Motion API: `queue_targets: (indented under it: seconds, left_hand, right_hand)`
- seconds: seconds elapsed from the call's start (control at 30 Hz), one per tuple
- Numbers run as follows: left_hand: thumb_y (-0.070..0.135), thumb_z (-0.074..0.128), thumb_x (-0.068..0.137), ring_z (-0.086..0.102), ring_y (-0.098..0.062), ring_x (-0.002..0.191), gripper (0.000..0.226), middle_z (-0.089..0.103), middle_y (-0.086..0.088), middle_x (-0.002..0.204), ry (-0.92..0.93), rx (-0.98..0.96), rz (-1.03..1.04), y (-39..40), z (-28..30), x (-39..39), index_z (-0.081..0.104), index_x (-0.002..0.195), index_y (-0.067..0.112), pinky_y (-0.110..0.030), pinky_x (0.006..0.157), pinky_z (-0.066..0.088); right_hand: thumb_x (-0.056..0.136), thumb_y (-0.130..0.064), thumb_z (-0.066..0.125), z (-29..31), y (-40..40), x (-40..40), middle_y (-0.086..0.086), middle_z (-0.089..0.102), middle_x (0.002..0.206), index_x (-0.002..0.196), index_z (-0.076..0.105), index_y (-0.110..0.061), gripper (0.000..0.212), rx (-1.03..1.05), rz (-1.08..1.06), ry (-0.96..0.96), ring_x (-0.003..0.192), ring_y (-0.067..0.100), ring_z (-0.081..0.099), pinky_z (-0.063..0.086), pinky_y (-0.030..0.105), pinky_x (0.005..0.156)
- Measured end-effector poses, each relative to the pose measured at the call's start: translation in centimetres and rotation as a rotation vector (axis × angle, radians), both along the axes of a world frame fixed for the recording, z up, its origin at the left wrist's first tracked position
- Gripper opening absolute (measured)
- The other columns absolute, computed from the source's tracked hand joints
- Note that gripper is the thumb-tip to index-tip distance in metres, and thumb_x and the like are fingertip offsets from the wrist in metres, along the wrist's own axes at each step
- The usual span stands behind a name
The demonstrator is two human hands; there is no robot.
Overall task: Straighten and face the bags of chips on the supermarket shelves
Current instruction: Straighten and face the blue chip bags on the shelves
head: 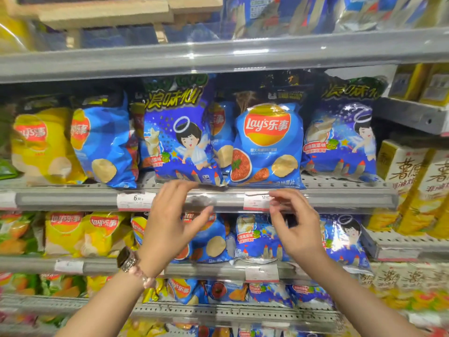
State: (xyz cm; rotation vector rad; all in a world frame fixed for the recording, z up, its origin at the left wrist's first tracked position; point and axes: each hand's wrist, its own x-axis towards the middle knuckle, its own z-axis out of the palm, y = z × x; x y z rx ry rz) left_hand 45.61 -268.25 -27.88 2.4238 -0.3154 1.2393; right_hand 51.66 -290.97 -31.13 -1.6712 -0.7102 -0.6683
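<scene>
On the middle shelf [82, 198] stand chip bags: a yellow Lay's bag [43, 144], a tilted blue Lay's bag [104, 144], a blue angel-print bag [179, 139], an upright blue Lay's bag [267, 147] facing front, and another angel-print bag [340, 142]. My left hand [170, 224] hovers in front of the shelf edge just below the first angel-print bag, fingers loosely spread and holding nothing. My right hand [296, 227] hangs level with it below the upright Lay's bag, fingers relaxed and empty. Both hands cover part of the blue bags on the shelf below.
The lower shelf [73, 266] carries yellow Lay's bags [82, 234] and blue bags [257, 239]. Yellow snack boxes [413, 186] stand on a stepped shelf at the right. Price tags [134, 200] sit on the shelf rail. An upper shelf rail [218, 54] runs overhead.
</scene>
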Motion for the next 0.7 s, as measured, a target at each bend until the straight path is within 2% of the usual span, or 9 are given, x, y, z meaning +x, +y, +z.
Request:
queue_targets:
  seconds: [0.07, 0.17, 0.27, 0.33, 0.4, 0.47, 0.53, 0.63, 0.7]
  left_hand:
    - [0.041, 0.063, 0.080, 0.053, -0.031, 0.103, 0.051, 0.058, -0.014, 0.109, -0.048, -0.014, 0.068, 0.4, 1.6, 0.7, 0.060, 0.112, 0.001, -0.042, 0.091, 0.042]
    - [0.050, 0.072, 0.071, 0.042, -0.041, 0.117, 0.079, 0.046, -0.023, 0.126, -0.073, -0.110, 0.192, 0.9, 3.3, 2.2, 0.050, 0.127, -0.001, -0.051, 0.101, 0.036]
    - [0.057, 0.083, 0.053, 0.028, -0.036, 0.133, 0.117, 0.030, -0.021, 0.140, 0.052, -0.332, 0.225, 0.9, 4.7, 3.6, 0.031, 0.142, 0.002, -0.045, 0.113, 0.026]
    - [0.065, 0.079, 0.045, 0.024, -0.030, 0.136, 0.131, 0.024, -0.018, 0.144, 0.083, -0.447, 0.206, 1.1, 5.1, 4.4, 0.022, 0.146, 0.004, -0.038, 0.114, 0.021]
    - [0.070, 0.075, 0.040, 0.020, -0.024, 0.139, 0.141, 0.021, -0.017, 0.147, 0.100, -0.530, 0.173, 1.4, 5.3, 4.9, 0.012, 0.150, 0.008, -0.037, 0.115, 0.018]
    - [0.063, 0.082, 0.042, 0.019, -0.025, 0.139, 0.145, 0.022, -0.017, 0.148, 0.145, -0.574, 0.155, 1.7, 5.2, 5.4, 0.003, 0.151, 0.012, -0.039, 0.115, 0.020]
    - [0.056, 0.087, 0.046, 0.022, -0.027, 0.139, 0.145, 0.024, -0.018, 0.148, 0.187, -0.582, 0.150, 1.8, 5.1, 5.9, -0.003, 0.152, 0.016, -0.039, 0.114, 0.022]
    - [0.050, 0.089, 0.050, 0.024, -0.029, 0.138, 0.142, 0.024, -0.017, 0.149, 0.179, -0.607, 0.154, 1.7, 5.1, 6.2, -0.005, 0.152, 0.019, -0.039, 0.113, 0.023]
    - [0.048, 0.088, 0.051, 0.026, -0.029, 0.136, 0.140, 0.025, -0.017, 0.147, 0.160, -0.624, 0.156, 1.6, 5.2, 6.2, -0.005, 0.152, 0.020, -0.038, 0.111, 0.024]
  right_hand:
    - [0.080, -0.002, 0.058, 1.8, 0.3, 0.5, -0.007, 0.056, 0.112, 0.112, 0.058, -0.020, 0.036, 0.006, -0.064, -0.065, 0.103, -0.002, 0.054, 0.042, 0.012, 0.090]
    - [0.077, -0.014, 0.068, 4.0, 0.3, 2.1, 0.009, 0.048, 0.129, 0.127, 0.051, -0.010, 0.053, -0.052, -0.266, -0.085, 0.124, 0.015, 0.043, 0.033, 0.026, 0.106]
    - [0.070, -0.021, 0.083, 5.4, 0.0, 4.0, 0.016, 0.039, 0.138, 0.140, 0.038, -0.009, 0.083, -0.098, -0.380, 0.008, 0.131, 0.030, 0.036, 0.032, 0.045, 0.110]
    - [0.068, -0.023, 0.085, 5.8, -0.3, 5.0, 0.013, 0.037, 0.141, 0.144, 0.031, -0.010, 0.094, -0.078, -0.343, 0.095, 0.133, 0.030, 0.037, 0.033, 0.049, 0.109]
    - [0.069, -0.026, 0.084, 5.9, -0.4, 5.7, 0.006, 0.035, 0.147, 0.147, 0.025, -0.016, 0.099, -0.050, -0.234, 0.182, 0.136, 0.023, 0.037, 0.034, 0.046, 0.110]
    - [0.070, -0.027, 0.083, 6.0, -0.4, 6.1, -0.002, 0.034, 0.151, 0.149, 0.021, -0.022, 0.101, -0.060, -0.167, 0.232, 0.136, 0.014, 0.036, 0.033, 0.036, 0.111]
    - [0.070, -0.028, 0.082, 6.1, -0.4, 6.4, -0.012, 0.036, 0.147, 0.150, 0.018, -0.027, 0.102, -0.059, -0.150, 0.248, 0.131, 0.006, 0.039, 0.033, 0.026, 0.105]
    - [0.072, -0.022, 0.081, 6.3, -0.3, 6.8, -0.013, 0.043, 0.139, 0.149, 0.018, -0.027, 0.100, -0.012, -0.109, 0.273, 0.123, 0.005, 0.046, 0.038, 0.026, 0.101]
    - [0.077, -0.015, 0.077, 6.3, -0.5, 7.1, -0.011, 0.050, 0.131, 0.148, 0.022, -0.028, 0.091, 0.043, -0.079, 0.285, 0.114, 0.004, 0.054, 0.044, 0.024, 0.094]
